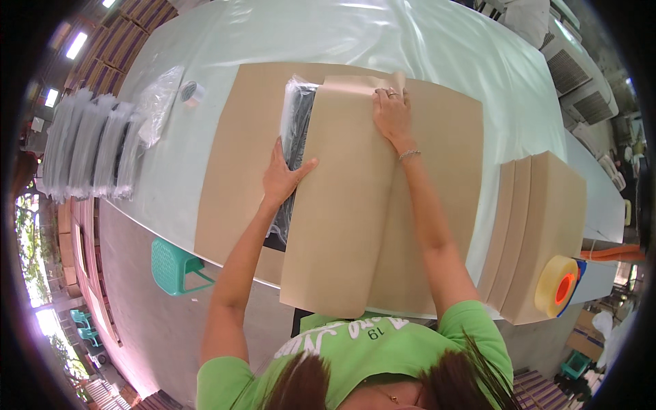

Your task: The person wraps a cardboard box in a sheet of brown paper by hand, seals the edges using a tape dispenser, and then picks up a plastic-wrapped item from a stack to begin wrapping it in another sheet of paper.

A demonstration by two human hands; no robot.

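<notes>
A sheet of brown paper (345,205) is folded over a dark, flat item in clear plastic wrap (298,126). The wrapped item shows only along its left side; the paper covers the rest. My left hand (281,179) is open, its fingers along the plastic and its thumb spread onto the paper's left edge. Toward the far end, my right hand (393,121) has its fingers bent over the paper's raised right fold, holding it. Beneath lies a larger brown sheet (444,164).
At the left are several plastic-wrapped dark pieces (89,147), a clear plastic bag (158,102) and a tape roll (192,93). Stacked brown boards (540,225) stand at the right edge, near a yellowish tape roll (557,285). A green stool (176,266) stands below the table (164,184).
</notes>
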